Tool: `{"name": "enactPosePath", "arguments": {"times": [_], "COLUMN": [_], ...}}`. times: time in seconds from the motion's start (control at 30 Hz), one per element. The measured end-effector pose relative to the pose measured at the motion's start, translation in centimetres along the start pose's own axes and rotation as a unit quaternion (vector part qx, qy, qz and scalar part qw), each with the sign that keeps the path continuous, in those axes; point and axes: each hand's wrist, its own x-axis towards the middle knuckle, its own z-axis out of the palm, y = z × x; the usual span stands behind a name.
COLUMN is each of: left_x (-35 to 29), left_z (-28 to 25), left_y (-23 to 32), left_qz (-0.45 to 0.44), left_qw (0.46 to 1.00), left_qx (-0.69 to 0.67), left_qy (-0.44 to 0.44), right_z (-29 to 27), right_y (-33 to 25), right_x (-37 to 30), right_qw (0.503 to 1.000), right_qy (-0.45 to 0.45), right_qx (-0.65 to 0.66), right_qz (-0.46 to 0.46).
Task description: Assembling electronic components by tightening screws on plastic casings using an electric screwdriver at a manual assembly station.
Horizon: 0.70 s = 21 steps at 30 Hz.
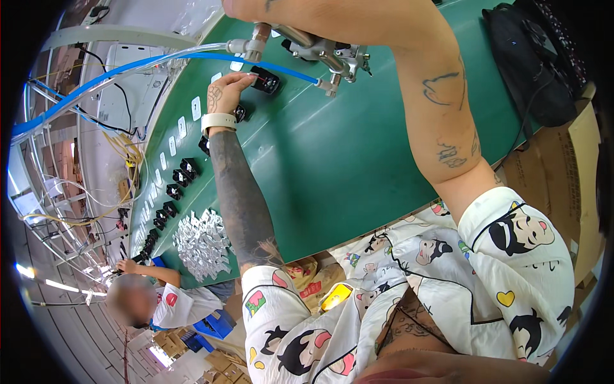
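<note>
My left hand (229, 88), with a pale band on its wrist, reaches to the far side of the green table. Its fingers close on the left edge of a black box-shaped part (267, 82) with something red inside. My right forearm crosses the top of the view; only a bit of my right hand (238, 8) shows at the upper edge, its fingers out of sight. Below that forearm is a metal valve-like tool (332, 61) with fittings, joined to a blue hose (281, 65) and a clear hose (204, 48). Another black part (240, 113) sits beside my left wrist.
Several black parts (187, 168) and white cards (181, 127) line the green table's (332, 173) left edge. A pile of small silvery-white pieces (201, 243) lies left of my forearm. Another person (173, 301) sits farther left. A black bag (531, 64) and cardboard (543, 173) are at right.
</note>
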Motion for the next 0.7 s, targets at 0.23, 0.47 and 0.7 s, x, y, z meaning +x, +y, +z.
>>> {"name": "enactPosePath", "arguments": {"times": [0.23,0.47,0.7], "left_x": [0.0,-0.6,-0.4], "left_z": [2.0,4.3,7.3], "left_y": [-1.2,-4.0,-5.0], "left_qz": [0.062,0.064,0.074], "left_qw": [0.996,0.990,0.971], "left_qx": [-0.065,-0.076,-0.031], "left_qy": [0.008,0.103,0.226], "right_z": [-0.2,2.2,0.3], "right_y": [0.2,-5.8,0.0], "right_x": [0.0,3.0,0.0], "right_qw": [0.999,0.945,0.999], "right_qy": [-0.014,-0.012,-0.003], "right_qx": [-0.026,-0.200,-0.033], "right_qz": [-0.039,0.260,-0.026]}}
